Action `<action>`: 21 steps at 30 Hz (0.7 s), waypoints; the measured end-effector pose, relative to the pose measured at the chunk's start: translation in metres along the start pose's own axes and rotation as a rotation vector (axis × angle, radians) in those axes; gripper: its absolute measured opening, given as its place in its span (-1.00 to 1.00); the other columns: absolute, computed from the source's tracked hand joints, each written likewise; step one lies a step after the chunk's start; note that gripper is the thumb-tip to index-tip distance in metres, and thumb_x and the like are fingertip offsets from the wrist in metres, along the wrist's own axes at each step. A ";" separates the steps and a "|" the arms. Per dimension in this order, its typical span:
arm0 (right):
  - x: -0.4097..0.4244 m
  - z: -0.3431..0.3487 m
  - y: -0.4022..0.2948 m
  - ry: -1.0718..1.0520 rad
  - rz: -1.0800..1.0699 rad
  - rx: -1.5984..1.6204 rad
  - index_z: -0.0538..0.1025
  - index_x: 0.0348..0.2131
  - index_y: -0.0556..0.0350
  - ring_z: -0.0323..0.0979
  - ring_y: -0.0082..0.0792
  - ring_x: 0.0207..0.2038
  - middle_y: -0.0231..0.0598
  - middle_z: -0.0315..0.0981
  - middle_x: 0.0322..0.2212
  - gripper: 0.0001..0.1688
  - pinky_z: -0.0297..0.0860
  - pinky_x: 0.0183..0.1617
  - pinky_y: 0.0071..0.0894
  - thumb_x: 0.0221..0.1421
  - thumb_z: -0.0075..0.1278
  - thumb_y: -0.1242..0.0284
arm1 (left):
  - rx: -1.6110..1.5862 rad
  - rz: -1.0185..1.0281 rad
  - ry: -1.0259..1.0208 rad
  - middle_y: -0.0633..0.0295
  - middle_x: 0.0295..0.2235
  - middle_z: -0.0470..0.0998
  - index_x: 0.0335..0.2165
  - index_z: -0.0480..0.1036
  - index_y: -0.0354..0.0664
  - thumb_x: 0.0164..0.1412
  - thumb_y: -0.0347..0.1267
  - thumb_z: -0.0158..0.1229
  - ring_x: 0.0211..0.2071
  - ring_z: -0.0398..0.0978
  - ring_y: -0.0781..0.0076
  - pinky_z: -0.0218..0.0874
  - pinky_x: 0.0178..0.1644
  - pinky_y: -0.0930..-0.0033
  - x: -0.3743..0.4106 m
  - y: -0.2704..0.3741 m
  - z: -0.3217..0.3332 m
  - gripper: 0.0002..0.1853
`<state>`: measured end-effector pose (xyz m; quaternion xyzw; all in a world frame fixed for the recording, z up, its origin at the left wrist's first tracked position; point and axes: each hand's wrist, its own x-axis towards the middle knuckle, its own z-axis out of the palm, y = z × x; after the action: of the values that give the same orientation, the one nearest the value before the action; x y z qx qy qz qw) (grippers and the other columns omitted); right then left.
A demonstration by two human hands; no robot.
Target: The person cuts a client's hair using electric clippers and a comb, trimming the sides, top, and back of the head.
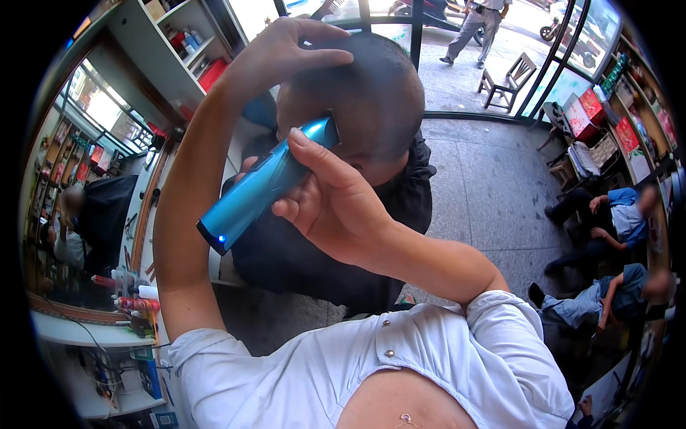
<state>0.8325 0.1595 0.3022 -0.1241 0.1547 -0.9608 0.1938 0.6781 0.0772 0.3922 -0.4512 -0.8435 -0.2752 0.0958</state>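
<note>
My right hand (343, 204) is closed around a metallic blue hair clipper (257, 187), thumb along its upper side. A small blue light shines at the clipper's rear end. Its blade end meets the forehead area of a person's bowed head (364, 96), which has very short dark hair. My left hand (289, 51) lies against the top of that head, with thumb and a finger spread. Beyond its fingers juts a dark toothed thing like a comb (333, 7); whether this hand holds it is hidden. Dark cloth (311, 257) covers the seated person's body.
A wall mirror (107, 214) and a counter (86, 330) with bottles and cables stand at left. At right, two people sit by shelves (638, 107) and chairs. Beyond the glass front are a wooden chair (509, 80) and a standing person (479, 27).
</note>
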 end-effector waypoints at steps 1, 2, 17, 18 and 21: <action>0.001 0.001 -0.001 0.012 -0.003 -0.003 0.26 -0.16 0.00 0.42 -0.30 -0.11 -0.02 0.40 -0.18 -0.65 0.47 -0.31 -0.57 0.15 -0.06 0.23 | -0.002 0.000 -0.005 0.22 -0.20 0.51 -0.12 0.48 -0.01 -0.06 0.04 0.23 -0.15 0.47 0.32 0.29 -0.03 0.32 0.002 -0.001 0.002 -0.43; 0.002 0.001 -0.001 0.024 -0.007 -0.006 0.26 -0.15 -0.01 0.43 -0.32 -0.13 -0.04 0.40 -0.18 -0.65 0.46 -0.31 -0.57 0.15 -0.06 0.23 | -0.007 0.007 -0.009 0.21 -0.20 0.51 -0.12 0.48 -0.01 -0.06 0.04 0.24 -0.15 0.47 0.32 0.29 -0.03 0.32 0.004 -0.003 0.004 -0.43; 0.007 0.007 -0.006 0.066 -0.021 0.008 0.28 -0.16 -0.05 0.44 -0.45 -0.18 -0.12 0.43 -0.22 -0.65 0.45 -0.31 -0.60 0.14 -0.04 0.21 | -0.022 0.024 -0.017 0.18 -0.18 0.50 -0.12 0.48 -0.04 -0.05 0.02 0.24 -0.14 0.47 0.29 0.29 -0.02 0.29 0.006 -0.004 0.003 -0.44; 0.006 0.008 -0.007 0.070 -0.019 0.007 0.28 -0.16 -0.05 0.44 -0.45 -0.18 -0.12 0.43 -0.22 -0.64 0.45 -0.30 -0.61 0.13 -0.03 0.20 | -0.019 0.027 -0.012 0.18 -0.18 0.50 -0.12 0.48 -0.04 -0.05 0.02 0.24 -0.14 0.47 0.30 0.29 -0.01 0.29 0.005 -0.004 0.002 -0.44; 0.002 0.008 -0.010 0.069 -0.020 0.012 0.28 -0.17 -0.04 0.45 -0.44 -0.19 -0.09 0.42 -0.21 -0.64 0.45 -0.30 -0.61 0.12 -0.02 0.20 | -0.009 0.017 -0.012 0.18 -0.18 0.51 -0.12 0.48 -0.03 -0.04 0.02 0.23 -0.14 0.47 0.31 0.27 0.00 0.28 0.004 -0.003 0.001 -0.45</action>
<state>0.8294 0.1653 0.3138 -0.0914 0.1541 -0.9673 0.1797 0.6734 0.0791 0.3916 -0.4604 -0.8390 -0.2754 0.0910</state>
